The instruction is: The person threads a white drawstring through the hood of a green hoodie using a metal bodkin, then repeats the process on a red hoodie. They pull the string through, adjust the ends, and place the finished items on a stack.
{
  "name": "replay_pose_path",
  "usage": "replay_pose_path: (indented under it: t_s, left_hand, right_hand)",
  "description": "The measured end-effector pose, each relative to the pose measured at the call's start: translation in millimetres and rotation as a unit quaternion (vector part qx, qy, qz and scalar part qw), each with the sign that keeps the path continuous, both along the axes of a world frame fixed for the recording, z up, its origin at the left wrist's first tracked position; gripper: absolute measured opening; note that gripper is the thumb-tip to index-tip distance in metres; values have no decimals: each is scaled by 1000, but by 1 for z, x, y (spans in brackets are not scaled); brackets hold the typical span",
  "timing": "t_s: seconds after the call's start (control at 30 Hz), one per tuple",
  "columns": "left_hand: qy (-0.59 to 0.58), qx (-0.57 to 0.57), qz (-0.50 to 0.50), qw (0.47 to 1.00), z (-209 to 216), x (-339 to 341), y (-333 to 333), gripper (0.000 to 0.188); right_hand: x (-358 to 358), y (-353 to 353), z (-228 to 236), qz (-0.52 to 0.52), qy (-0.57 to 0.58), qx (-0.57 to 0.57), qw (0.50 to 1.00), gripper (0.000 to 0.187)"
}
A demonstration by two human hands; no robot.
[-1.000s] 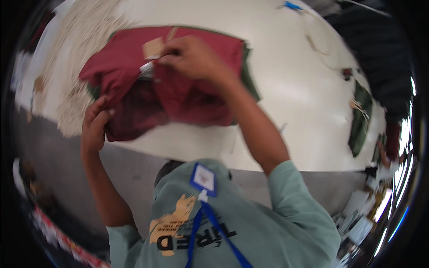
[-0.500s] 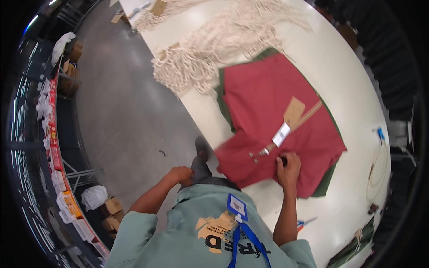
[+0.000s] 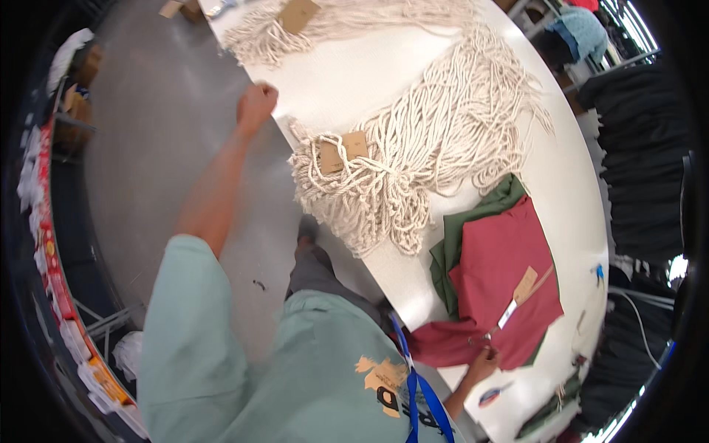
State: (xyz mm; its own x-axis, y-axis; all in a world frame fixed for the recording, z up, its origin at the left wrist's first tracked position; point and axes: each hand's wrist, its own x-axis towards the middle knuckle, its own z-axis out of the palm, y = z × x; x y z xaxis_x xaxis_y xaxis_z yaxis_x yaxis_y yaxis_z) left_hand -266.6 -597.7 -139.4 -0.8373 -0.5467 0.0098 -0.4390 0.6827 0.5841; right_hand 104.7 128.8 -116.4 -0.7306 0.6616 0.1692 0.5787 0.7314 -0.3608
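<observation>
My left hand point(image 3: 257, 105) is closed in a fist beside the left edge of the white table point(image 3: 325, 85), with nothing showing out of it. A dark red folded cloth point(image 3: 498, 258), with a green cloth point(image 3: 441, 269) under it, lies on the table to my right. At the red cloth's near edge is my right hand point(image 3: 481, 363), its fingers bent and closed on the fabric; the fingertips are partly hidden. Just above them are small metal clips point(image 3: 481, 340), with a white label point(image 3: 507, 314) and a brown card tag point(image 3: 526, 286) on a tan strap.
A big bundle of cream rope point(image 3: 443, 133) with a brown card point(image 3: 344, 151) spreads over the mid table; another rope bundle point(image 3: 258, 40) lies beyond. Scissors point(image 3: 493, 395) lie by my right forearm. Shelving with packages point(image 3: 55, 273) lines the left; black garments point(image 3: 635, 162) hang at the right.
My left hand has swung up from beside my leg to the table's left edge, still closed. The view has shifted, bringing more rope into sight. My right hand is now nearer the clips.
</observation>
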Motion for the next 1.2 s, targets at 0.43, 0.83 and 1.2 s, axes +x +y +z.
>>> replay_pose_path:
  t_s: [0.43,0.83,1.2]
  left_hand:
    - [24,82,-388,918,27,62,115,24]
    - [-122,112,-528,833,76,82,79,18]
    - [-385,741,-189,517,64,156,95,28]
  right_hand:
    - [-36,-287,32,-71,17,-203,977,22]
    - [-164,-397,46,232,23,-404,885,17]
    - [-202,-456,48,-15,-50,-789,612,36]
